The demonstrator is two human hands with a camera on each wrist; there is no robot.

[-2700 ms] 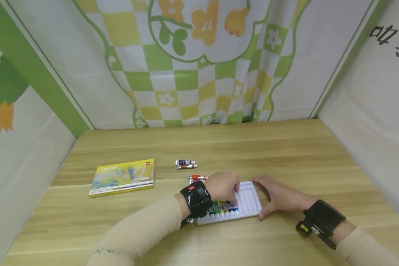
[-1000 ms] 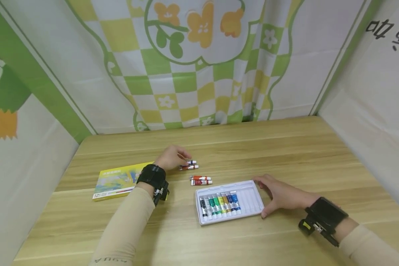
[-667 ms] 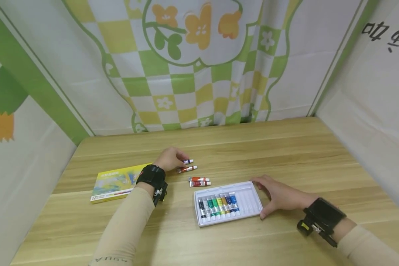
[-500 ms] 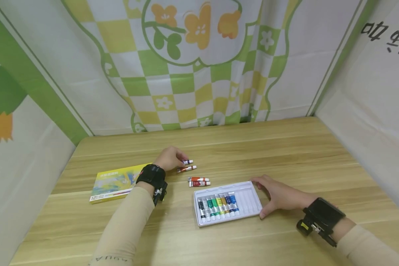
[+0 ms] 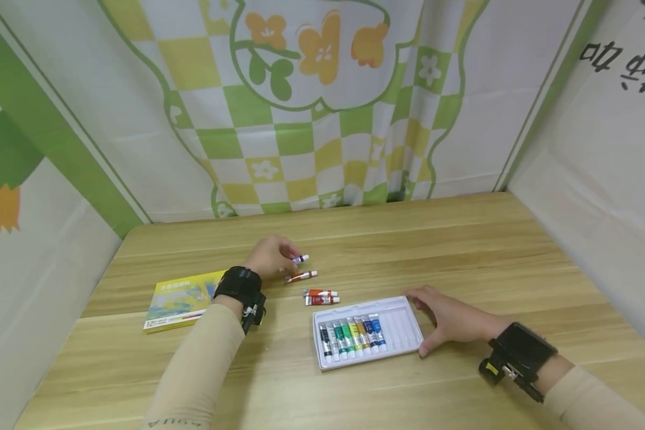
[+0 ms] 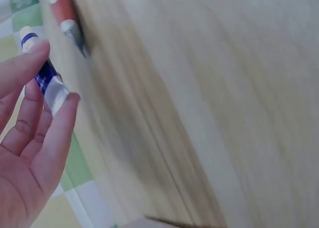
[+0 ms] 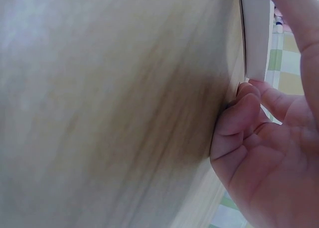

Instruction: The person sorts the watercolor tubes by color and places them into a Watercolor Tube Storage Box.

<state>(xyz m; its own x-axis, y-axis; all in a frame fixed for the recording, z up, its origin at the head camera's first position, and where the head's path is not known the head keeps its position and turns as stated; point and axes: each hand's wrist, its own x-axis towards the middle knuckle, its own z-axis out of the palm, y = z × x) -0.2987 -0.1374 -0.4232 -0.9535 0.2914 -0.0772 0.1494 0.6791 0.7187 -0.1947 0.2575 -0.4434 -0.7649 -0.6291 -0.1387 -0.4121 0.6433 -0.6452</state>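
My left hand [image 5: 271, 258] pinches a purple-blue paint tube [image 6: 46, 78] between thumb and fingers, at the back of the table. In the head view its white cap pokes out past the fingertips. Just in front of that hand lies a brown-red paint tube [image 5: 301, 276]. My right hand [image 5: 454, 318] grips the right end of a white plastic tray [image 5: 403, 331], fingers at the far corner and thumb at the near one. Several paint tubes [image 5: 353, 338] fill the tray's left and middle slots, running from black through green and yellow to blue. Slots at its right end are bare.
An orange tube [image 5: 320, 293] and a red tube [image 5: 322, 301] lie side by side behind the tray. A yellow paint box [image 5: 180, 300] sits on the left, partly behind my left wrist. A checkered curtain [image 5: 295, 140] hangs along the table's back edge.
My left hand has gone from over the tray to the back left and picked up the purple-blue tube, now slightly away from the brown-red one. The right hand stays at the tray's end.
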